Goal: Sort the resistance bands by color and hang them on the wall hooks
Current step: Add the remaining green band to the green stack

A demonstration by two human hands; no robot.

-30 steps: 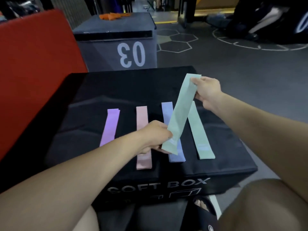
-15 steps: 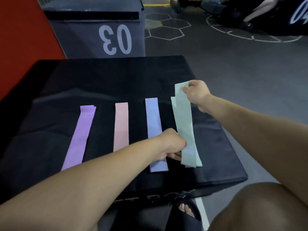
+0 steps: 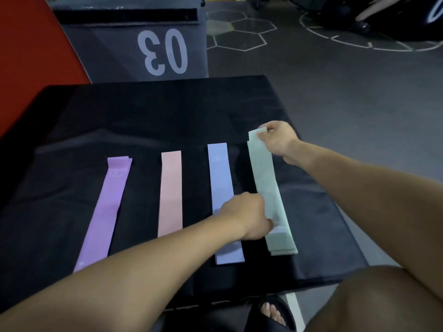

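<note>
Flat bands lie side by side on the black soft box (image 3: 153,116): a purple band (image 3: 105,209) at the left, then a pink band (image 3: 170,192), a blue band (image 3: 221,188) and a mint green band (image 3: 266,178) at the right. The green band lies stacked on a second green one whose edges show beneath it. My right hand (image 3: 279,140) pinches the green band's far end. My left hand (image 3: 249,216) grips its left edge near the near end, over the lower part of the blue band.
A grey box marked 03 (image 3: 134,44) stands behind the black box, with a red pad (image 3: 28,44) at the left. Grey gym floor (image 3: 335,92) runs along the right. My knee (image 3: 383,300) and a sandalled foot (image 3: 273,312) are at the bottom.
Both hands brought the raised, slanted green band down and to the right, laying it flat on top of the other green band. The camera tilted downward.
</note>
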